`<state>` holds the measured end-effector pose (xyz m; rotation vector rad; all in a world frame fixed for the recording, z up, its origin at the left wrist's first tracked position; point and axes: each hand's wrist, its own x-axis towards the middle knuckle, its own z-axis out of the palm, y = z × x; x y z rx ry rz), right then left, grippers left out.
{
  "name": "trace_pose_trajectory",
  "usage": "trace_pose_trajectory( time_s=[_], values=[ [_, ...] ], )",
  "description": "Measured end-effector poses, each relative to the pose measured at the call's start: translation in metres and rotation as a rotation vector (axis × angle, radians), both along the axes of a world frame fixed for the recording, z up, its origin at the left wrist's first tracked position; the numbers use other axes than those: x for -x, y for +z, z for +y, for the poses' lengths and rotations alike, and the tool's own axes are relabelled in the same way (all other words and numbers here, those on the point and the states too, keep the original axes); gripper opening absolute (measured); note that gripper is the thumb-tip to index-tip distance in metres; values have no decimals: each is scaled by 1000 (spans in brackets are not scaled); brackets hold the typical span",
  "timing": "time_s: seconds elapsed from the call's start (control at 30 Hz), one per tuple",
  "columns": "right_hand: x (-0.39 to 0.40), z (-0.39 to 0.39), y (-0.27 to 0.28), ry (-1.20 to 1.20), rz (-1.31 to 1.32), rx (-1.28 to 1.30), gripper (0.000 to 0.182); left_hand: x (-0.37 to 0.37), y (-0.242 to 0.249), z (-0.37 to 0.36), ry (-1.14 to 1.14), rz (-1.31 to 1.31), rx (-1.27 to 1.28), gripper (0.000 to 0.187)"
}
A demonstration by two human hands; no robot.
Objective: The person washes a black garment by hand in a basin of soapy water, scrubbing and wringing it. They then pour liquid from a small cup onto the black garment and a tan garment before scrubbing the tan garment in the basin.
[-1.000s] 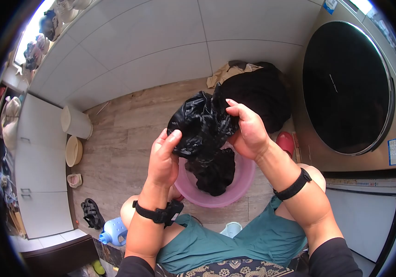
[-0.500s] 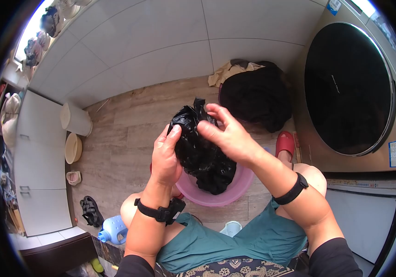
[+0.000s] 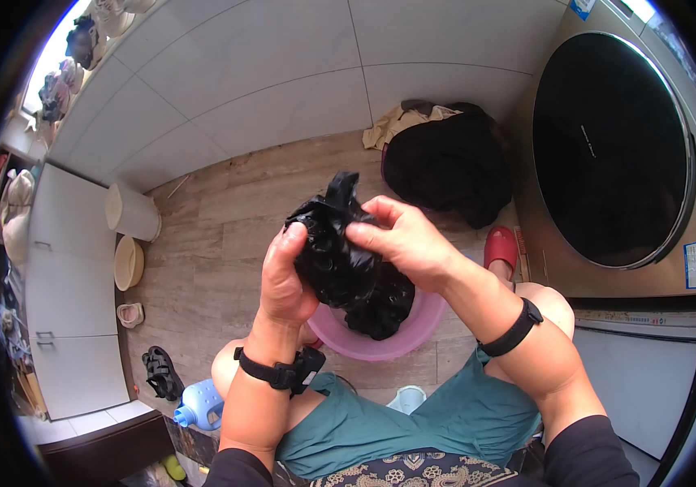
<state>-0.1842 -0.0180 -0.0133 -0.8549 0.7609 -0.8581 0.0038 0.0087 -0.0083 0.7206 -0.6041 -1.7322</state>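
Note:
A wet, shiny black cloth (image 3: 336, 264), bunched up, hangs over the pink basin (image 3: 401, 347). Its lower end reaches down into the basin; the exact kind of garment cannot be made out. My left hand (image 3: 285, 280) grips the cloth from the left side, thumb on top. From the right, my right hand (image 3: 413, 243) pinches its upper edge between thumb and fingers. A loose flap of cloth sticks up between the two hands.
Dark clothes (image 3: 449, 166) are heaped by the wall near a front-loading machine (image 3: 612, 154). At left are a blue bottle (image 3: 199, 406), a black sandal (image 3: 161, 373), a beige basin (image 3: 129, 264) and a white bin (image 3: 131, 213). A light blue container (image 3: 406, 399) stands between my legs.
My right hand, loose with fingers spread before, has closed on the cloth's upper edge. The cloth has turned slightly between my hands, and my left hand has shifted a little left.

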Motion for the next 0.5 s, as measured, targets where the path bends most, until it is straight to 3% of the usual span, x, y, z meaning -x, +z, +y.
trace_pose_trajectory(
  time_s=[0.07,0.17,0.3,0.37,0.5],
  values=[
    [4,-3,3,-79,-146,-31,16,4,8,0,11,-152,38,28],
    [11,-9,11,-144,-244,-135,20,-5,-4,-6,121,-203,22,30],
    [16,-19,2,-247,-310,-152,18,-10,-3,-14,189,-23,1,28],
    [18,-19,6,-302,-337,-181,19,-9,-3,-13,209,-26,-64,18],
    [14,-18,11,-364,-265,-150,22,-10,-9,-13,160,-177,-36,21]
  ],
)
